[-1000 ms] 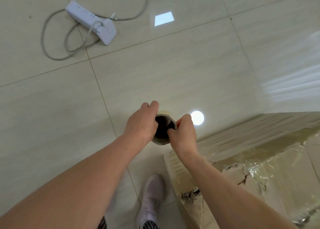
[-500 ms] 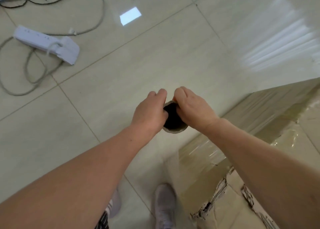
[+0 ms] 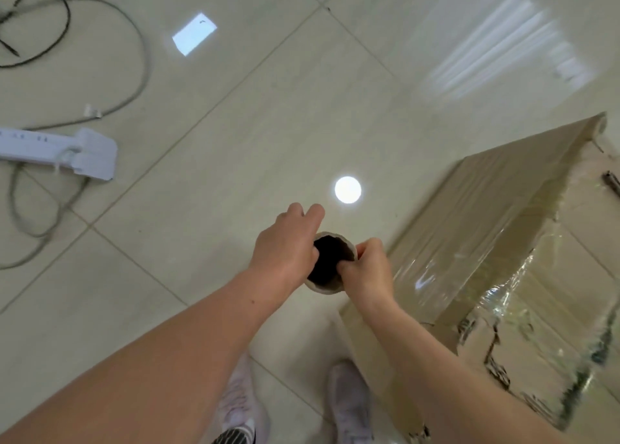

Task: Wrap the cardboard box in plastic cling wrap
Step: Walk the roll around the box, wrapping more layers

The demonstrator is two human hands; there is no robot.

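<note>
**Cardboard tube gripped in both hands beside the film-covered box**

Cardboard shows at the open end of the cling wrap roll (image 3: pixel 326 288), which points up toward the camera with its dark hollow in view. The left hand (image 3: pixel 285 249) grips the roll from the left. Its thumb hooks over the rim, and its fingers (image 3: pixel 312 213) reach past the far side, close together. The right hand (image 3: pixel 367 270) holds the opposite side, its fingers (image 3: pixel 369 246) curled and pinching the rim with the thumb. Whether film runs from the roll to the box cannot be told.

Just to the right of the hands, the cardboard box (image 3: pixel 503 228) sits on the tiled floor (image 3: pixel 201 242). Glossy plastic film (image 3: pixel 523 285) lies over its near side and top, wrinkled and catching the light. Torn patches show along its lower edge.

Two pale shoes (image 3: pixel 349 400) stand on the floor below the forearms, close to the box's corner. Well to the left lies a white power strip (image 3: pixel 67 153) with loose cables (image 3: pixel 142 60) looped around it.
</note>
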